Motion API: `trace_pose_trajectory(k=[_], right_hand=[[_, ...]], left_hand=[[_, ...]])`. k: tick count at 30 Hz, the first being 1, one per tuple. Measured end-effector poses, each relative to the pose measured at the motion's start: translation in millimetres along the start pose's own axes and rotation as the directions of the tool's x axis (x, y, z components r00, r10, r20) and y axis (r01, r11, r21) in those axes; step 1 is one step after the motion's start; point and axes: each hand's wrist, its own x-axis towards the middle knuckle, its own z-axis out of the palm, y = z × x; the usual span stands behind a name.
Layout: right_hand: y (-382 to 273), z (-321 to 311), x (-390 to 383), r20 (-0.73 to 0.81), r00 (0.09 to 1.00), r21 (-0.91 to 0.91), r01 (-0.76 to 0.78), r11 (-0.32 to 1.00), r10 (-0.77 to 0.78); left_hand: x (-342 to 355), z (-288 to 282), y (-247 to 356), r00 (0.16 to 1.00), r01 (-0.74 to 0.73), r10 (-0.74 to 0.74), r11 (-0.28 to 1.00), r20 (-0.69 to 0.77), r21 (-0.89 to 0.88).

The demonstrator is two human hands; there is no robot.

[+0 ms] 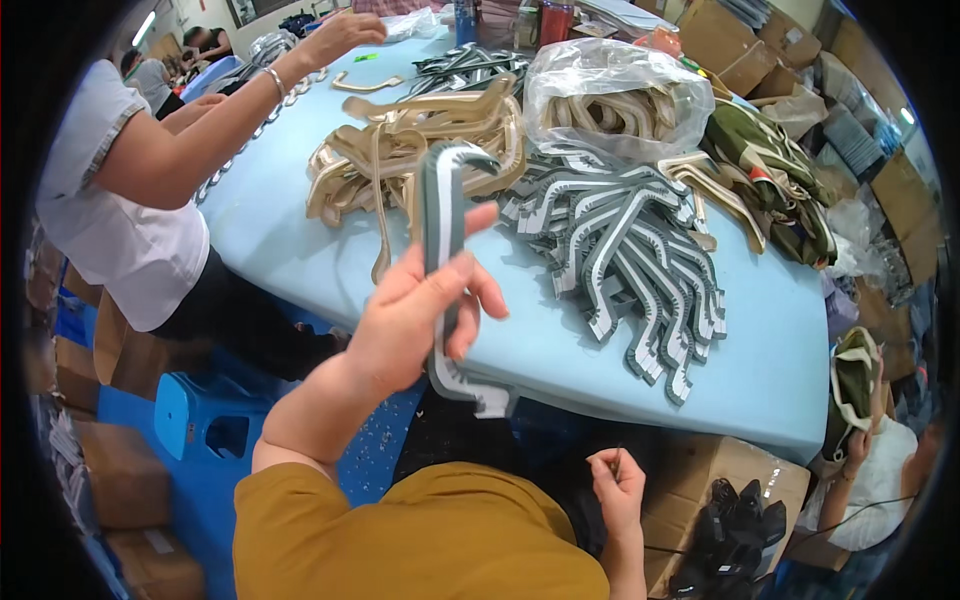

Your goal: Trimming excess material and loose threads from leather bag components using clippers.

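My left hand (pixel 420 315) grips a bent grey-green strip with a white band (pixel 440 220), held upright above the table's near edge. Low at the bottom right, beside a cardboard box, my right hand (pixel 618 485) is closed on a small dark thing I cannot make out. On the pale blue table (pixel 260 235) lie a pile of similar grey-and-white strips (pixel 625 250) to the right, a pile of beige strips (pixel 340 170) behind my left hand, and a clear plastic bag (pixel 610 70) of more beige ones.
A co-worker in white (pixel 135 250) stands at the left. Another person (pixel 860 500) is at the lower right with green fabric. Green bundles (pixel 760 180) lie at the table's right edge. A blue stool (pixel 200 405) and cardboard boxes (pixel 130 470) are on the left, another box (pixel 690 500) below the table.
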Motion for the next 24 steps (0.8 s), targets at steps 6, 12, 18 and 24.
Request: trace_pose_trajectory(k=[6,12,18,24], right_hand=[[-15,-19,-1,-0.077,0.996,-0.082,-0.042,0.996,0.035],[-8,-11,-16,-0.205,0.972,-0.146,-0.146,0.978,0.114],[-32,13,-8,-0.223,0.975,-0.455,-0.112,0.884,0.009],[-38,27,-9,-0.149,0.988,-0.503,-0.031,0.864,-0.051]], left_hand=[[94,-36,49,0.976,-0.13,0.194,0.885,-0.099,0.448],[299,-114,116,0.977,0.184,0.041,0.351,-0.211,0.918],[338,-91,58,0.7,0.087,0.713,-0.014,-0.051,0.996],[216,-43,56,0.762,-0.428,0.53,-0.017,0.371,0.904]])
